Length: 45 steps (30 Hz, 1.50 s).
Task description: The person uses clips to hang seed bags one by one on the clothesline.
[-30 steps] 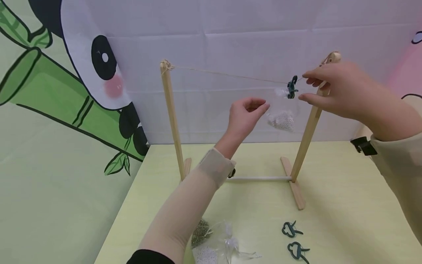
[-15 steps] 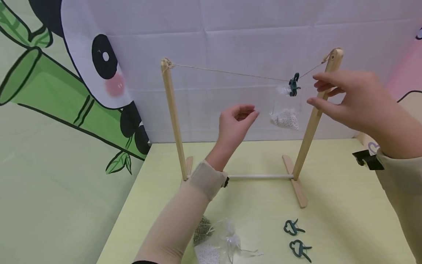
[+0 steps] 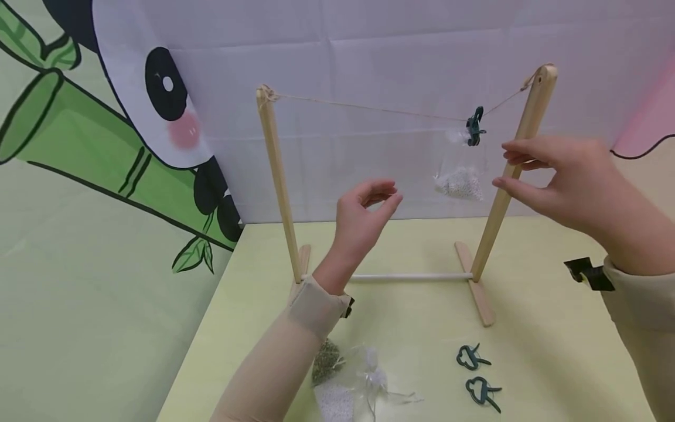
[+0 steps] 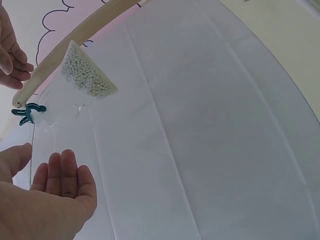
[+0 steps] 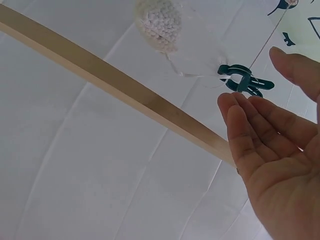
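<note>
A dark green clip [image 3: 475, 126] hangs on a thin string [image 3: 369, 107] strung between two wooden posts. It grips the top of a clear bag [image 3: 460, 183] with small white pellets at its bottom. My right hand [image 3: 569, 181] is just right of the clip, in front of the right post, fingers relaxed and holding nothing. My left hand [image 3: 364, 220] is lower and left of the bag, fingers loosely bent, thumb apart, nothing held. In the left wrist view the left palm [image 4: 55, 195] is bare. The right wrist view has the right fingertips [image 5: 240, 102] near the clip.
Two more green clips [image 3: 473, 356] lie at the table's front right. Several clear bags [image 3: 337, 398], some with white pellets and one with greenish bits, lie at the front, partly behind the left forearm. A white rod [image 3: 411, 276] joins the bases of the posts [image 3: 276, 181].
Both hands have drawn back from the hanging bag and clip, the left one down and to the left, the right one downward. The bag keeps hanging from the clip on the string.
</note>
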{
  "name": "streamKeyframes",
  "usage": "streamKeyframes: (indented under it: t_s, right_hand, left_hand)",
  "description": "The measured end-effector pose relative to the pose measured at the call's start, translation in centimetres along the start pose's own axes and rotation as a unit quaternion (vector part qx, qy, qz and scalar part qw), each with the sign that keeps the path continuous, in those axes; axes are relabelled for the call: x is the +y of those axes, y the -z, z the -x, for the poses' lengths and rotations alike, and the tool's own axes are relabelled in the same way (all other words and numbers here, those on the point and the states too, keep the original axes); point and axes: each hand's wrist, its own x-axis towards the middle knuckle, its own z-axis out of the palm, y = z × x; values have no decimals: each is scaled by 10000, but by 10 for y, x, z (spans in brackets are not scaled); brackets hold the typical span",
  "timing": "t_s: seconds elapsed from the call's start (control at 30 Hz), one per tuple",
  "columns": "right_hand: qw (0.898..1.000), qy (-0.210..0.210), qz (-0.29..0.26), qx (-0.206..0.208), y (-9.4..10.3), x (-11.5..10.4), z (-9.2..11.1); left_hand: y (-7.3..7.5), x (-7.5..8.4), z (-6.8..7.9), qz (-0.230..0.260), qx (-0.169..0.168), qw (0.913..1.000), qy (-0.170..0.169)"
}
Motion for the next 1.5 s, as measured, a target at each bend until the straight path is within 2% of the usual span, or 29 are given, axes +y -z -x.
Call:
streamKeyframes:
  t_s: [0.17, 0.5, 0.6, 0.87, 1.07, 1.2, 1.5]
  right_hand:
    - [9999, 43, -108, 80, -7, -2, 9]
    - [9990, 167, -304, 276, -25, -19, 32]
    - [9989, 157, -321, 301, -29, -22, 37]
    - [9988, -35, -481, -59, -40, -21, 56]
    - [9963, -284, -789, -204, -51, -23, 74]
    - [9961, -489, -703, -231, -55, -26, 84]
    - [9927, -773, -868, -326, -64, -33, 110]
  left_hand:
    - [12, -1, 14, -18, 0, 10000, 4]
    - [31, -7, 49, -45, 66, 9993, 372]
    - [34, -7, 55, -113, 30, 9994, 337]
    - [41, -10, 64, -142, 68, 9994, 312]
    - [45, -10, 74, -158, 89, 9983, 555]
    - [47, -11, 81, -176, 70, 9977, 652]
    - [56, -17, 96, -337, 96, 9946, 980]
